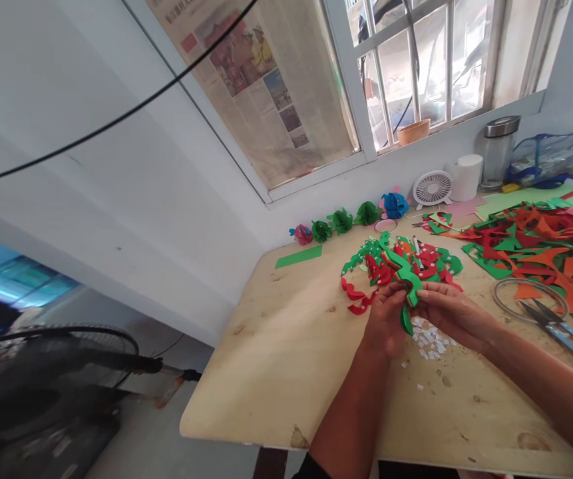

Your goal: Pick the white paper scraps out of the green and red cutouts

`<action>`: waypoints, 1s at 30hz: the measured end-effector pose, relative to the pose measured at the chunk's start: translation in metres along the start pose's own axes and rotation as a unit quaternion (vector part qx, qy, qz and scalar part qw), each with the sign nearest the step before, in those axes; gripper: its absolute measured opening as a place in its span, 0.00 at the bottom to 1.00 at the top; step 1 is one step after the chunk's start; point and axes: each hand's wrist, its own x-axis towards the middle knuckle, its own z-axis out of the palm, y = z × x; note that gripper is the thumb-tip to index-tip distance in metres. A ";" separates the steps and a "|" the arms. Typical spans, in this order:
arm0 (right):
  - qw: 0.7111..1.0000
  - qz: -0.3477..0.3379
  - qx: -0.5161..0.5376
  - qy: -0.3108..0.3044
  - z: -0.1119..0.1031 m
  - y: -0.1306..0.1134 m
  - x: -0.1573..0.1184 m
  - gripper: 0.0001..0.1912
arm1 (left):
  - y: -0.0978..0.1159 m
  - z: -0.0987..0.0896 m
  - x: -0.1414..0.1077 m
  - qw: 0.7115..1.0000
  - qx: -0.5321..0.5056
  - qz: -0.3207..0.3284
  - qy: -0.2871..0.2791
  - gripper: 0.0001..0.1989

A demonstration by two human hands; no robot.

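Both my hands meet around a wavy green paper cutout [406, 276] above the wooden table [266, 359]. My left hand [388, 316] pinches its lower left side. On the right edge, the fingers of my right hand [448, 309] are closed on the same cutout. An orange or red layer shows along the cutout's edge. Just behind it lies a loose pile of red and green paper cutouts [376, 266], some dotted with small white squares. Small white paper squares [430, 340] are scattered on the table below my right hand.
Scissors [560, 329] and a roll of tape [530, 299] lie at right, beside a heap of paper scraps [550, 246]. Several folded paper figures [341, 221], a small white fan [432, 188] and a glass jar [500, 153] line the wall. A green strip [299, 257] lies at back left.
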 end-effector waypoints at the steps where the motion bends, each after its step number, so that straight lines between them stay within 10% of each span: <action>1: 1.000 0.001 -0.002 0.001 0.000 0.000 0.000 0.05 | 0.000 0.000 0.000 1.000 -0.002 -0.001 -0.002 0.10; 18: 0.986 0.003 -0.146 0.087 -0.007 -0.003 0.004 0.12 | 0.011 -0.012 0.007 0.997 0.014 0.070 0.041 0.11; 30: 0.925 -0.025 -0.361 0.117 0.000 -0.005 0.004 0.20 | 0.014 -0.017 0.016 0.986 0.065 0.122 0.093 0.17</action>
